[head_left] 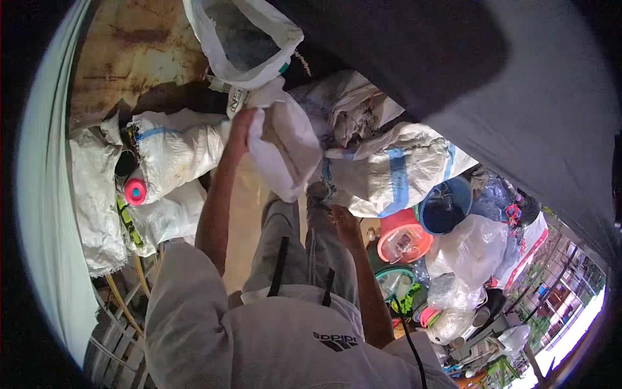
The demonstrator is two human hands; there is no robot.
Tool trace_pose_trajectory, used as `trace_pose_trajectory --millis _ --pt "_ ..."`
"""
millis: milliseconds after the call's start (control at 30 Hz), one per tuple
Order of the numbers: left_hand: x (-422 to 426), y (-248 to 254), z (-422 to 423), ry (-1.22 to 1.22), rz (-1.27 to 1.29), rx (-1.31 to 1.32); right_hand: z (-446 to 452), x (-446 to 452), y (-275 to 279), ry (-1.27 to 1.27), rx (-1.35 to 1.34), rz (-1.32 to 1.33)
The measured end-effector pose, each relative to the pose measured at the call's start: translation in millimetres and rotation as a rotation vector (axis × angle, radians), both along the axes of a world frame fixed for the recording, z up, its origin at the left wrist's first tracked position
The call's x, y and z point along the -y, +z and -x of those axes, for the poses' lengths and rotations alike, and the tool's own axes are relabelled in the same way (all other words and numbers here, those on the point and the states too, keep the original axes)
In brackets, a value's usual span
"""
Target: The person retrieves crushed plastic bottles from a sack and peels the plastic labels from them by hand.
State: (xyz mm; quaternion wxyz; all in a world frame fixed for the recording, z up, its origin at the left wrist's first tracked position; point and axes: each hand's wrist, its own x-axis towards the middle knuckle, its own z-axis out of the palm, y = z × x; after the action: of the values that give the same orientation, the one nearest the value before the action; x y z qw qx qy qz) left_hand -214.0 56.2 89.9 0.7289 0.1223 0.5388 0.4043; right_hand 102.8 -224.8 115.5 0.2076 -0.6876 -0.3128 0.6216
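Note:
My left hand point(242, 126) is closed on the edge of a white woven sack point(288, 146), whose mouth gapes toward me. Just beyond it, a second white sack point(249, 78) stands with its mouth wide. Beside my right knee hangs my right hand point(345, 223), low and in shadow, so its fingers are hard to make out. Close to that hand lies a filled white sack with blue stripes point(389, 172). A pink bucket point(424, 249) is to its right.
Filled white sacks point(181, 146) are piled on the left, with a pink-red round lid point(135, 192) among them. On the right are a blue bucket point(466, 194), clear plastic bags point(476, 246) and mixed plastic items. A dark sheet point(518, 97) slopes across the upper right.

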Motion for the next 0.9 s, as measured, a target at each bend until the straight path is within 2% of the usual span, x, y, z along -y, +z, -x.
trace_pose_trajectory --millis 33,67,133,167,267,333,400,433,467,500,533,600,667,700,733,800,867,900 --pt "-4.4 18.0 2.7 0.127 0.012 -0.056 -0.4 5.3 -15.1 -0.026 -0.016 -0.051" --pt "-7.6 79.1 -12.6 0.052 -0.085 -0.027 -0.7 8.1 -22.6 -0.051 -0.032 -0.101" --pt "-22.3 74.6 4.1 0.011 -0.019 -0.051 -5.3 4.6 -16.0 -0.011 0.007 -0.194" --pt "-20.8 74.1 6.2 -0.015 -0.091 -0.142 -8.8 2.5 -12.2 0.007 0.026 -0.239" --pt "-23.5 74.9 7.4 -0.146 -0.304 -0.481 -16.7 -12.9 13.2 -0.139 -0.145 -0.088" --pt "-32.8 22.7 36.9 -0.304 -0.434 -0.793 -24.5 -25.4 27.5 -0.119 -0.129 -0.054" --pt "-25.5 -90.1 103.3 -0.654 -0.701 -1.268 -31.0 -26.8 31.0 -0.152 -0.154 -0.017" --pt "-15.8 -131.0 125.7 -0.74 -0.822 -1.393 -33.1 -25.5 29.4 -0.197 -0.189 -0.002" --pt "-14.0 -139.1 125.1 -0.742 -0.846 -1.412 -35.5 -24.7 26.6 -0.244 -0.222 0.011" --pt "-12.3 -146.5 123.9 -0.744 -0.871 -1.432 -39.3 -23.9 18.8 -0.184 -0.147 -0.046" --pt "-7.9 -133.7 111.3 -0.668 -0.795 -1.344 -44.2 -21.1 5.1 -0.127 -0.068 -0.101" --pt "2.3 -105.3 70.3 -0.546 -0.703 -1.419 -59.1 -16.6 -25.1 -0.083 0.076 -0.248" --pt "13.1 -40.7 -4.8 -0.418 -0.665 -1.757 -77.3 -28.8 -54.5 -0.099 0.2 -0.442" --pt "16.7 -28.3 -24.2 -0.394 -0.834 -1.63 -85.9 -50.9 -51.3 -0.121 0.35 -0.452" --pt "23.0 -25.8 -49.2 -0.335 -0.929 -1.645 -94.3 -78.1 -48.6 -0.143 0.495 -0.458" --pt "35.9 -64.0 -81.8 -0.515 -1.181 -1.442 -120.7 -117.9 -84.0 -0.179 0.631 -0.599" --pt "47.0 -89.1 -136.4 -0.843 -1.156 -1.046 -133.1 -160.7 -103.0 -0.269 0.674 -0.699" --pt "55.8 -86.1 -166.9 -0.867 -1.183 -1.01 -139.4 -177.0 -119.9 -0.25 0.621 -0.651"
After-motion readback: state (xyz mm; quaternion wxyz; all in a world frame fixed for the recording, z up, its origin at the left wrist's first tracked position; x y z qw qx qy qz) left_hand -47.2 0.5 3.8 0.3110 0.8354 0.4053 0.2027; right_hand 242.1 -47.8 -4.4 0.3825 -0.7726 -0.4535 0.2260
